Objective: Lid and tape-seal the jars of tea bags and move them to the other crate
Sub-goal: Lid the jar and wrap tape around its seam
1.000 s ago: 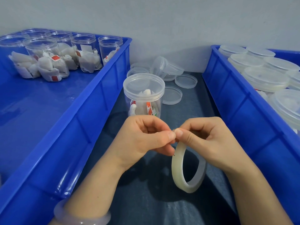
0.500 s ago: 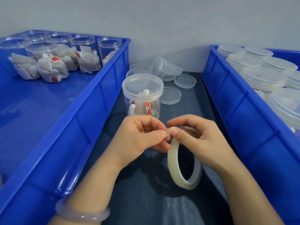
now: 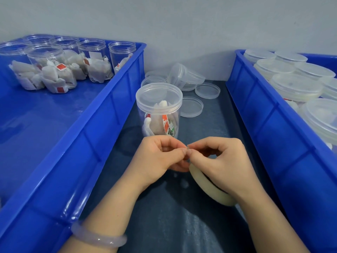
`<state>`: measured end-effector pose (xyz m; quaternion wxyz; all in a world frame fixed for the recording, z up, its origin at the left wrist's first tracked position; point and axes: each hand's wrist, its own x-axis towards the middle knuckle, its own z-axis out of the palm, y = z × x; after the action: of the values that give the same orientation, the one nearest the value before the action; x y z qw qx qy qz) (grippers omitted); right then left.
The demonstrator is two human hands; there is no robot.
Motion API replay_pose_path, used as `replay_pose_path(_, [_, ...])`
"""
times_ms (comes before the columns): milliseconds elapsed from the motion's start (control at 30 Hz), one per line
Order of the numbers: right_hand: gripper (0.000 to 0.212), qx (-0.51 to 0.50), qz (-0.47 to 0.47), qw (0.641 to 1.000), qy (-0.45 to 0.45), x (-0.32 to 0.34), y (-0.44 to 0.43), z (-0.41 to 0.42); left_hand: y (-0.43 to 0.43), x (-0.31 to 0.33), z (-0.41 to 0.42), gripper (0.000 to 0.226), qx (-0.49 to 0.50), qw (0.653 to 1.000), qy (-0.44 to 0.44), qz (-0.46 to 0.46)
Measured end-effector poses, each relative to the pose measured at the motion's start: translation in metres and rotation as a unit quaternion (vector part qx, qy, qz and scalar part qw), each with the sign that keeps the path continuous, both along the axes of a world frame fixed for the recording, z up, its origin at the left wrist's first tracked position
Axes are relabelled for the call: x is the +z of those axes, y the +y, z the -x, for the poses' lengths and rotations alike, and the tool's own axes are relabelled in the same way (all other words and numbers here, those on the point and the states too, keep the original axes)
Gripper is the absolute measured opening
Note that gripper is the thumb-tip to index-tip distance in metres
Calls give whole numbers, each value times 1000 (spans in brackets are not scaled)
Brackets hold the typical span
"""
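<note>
The taping step is judged to be in hand. The lidded jar [image 3: 158, 110] is stood on the bench [image 3: 164, 225] between the two blue crates, just beyond the hands. The tape roll [image 3: 206, 187] is grasped in the grip of the right hand [image 3: 218, 161], and its free end is pinched by the left hand [image 3: 158, 157]. Next, a strip is probably to be pulled out and wound around the lid seam.

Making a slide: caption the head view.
Left hand and right hand pinch the tape roll before a lidded jar between blue crates.

Forearms angle inward — left hand [image 3: 160, 156] and right hand [image 3: 220, 161] meet at the fingertips, both pinching the tape [image 3: 204, 188].
</note>
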<state>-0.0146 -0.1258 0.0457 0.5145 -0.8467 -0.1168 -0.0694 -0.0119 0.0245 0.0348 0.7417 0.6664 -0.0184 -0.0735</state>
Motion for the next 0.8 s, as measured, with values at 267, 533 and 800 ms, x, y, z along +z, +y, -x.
replay_pose_path(267, [14, -20, 16, 1000, 0, -1, 3, 2, -3, -3, 1, 24, -5, 999, -13, -46])
replay_pose_path(533, [14, -6, 38, 999, -3, -2, 0, 1, -3, -3, 1, 25, -11, 998, -5, -61])
replay_pose_path(800, [20, 0, 48, 999, -17, -3, 0, 1, -2, -3, 2, 24, -32, 997, 7, -76])
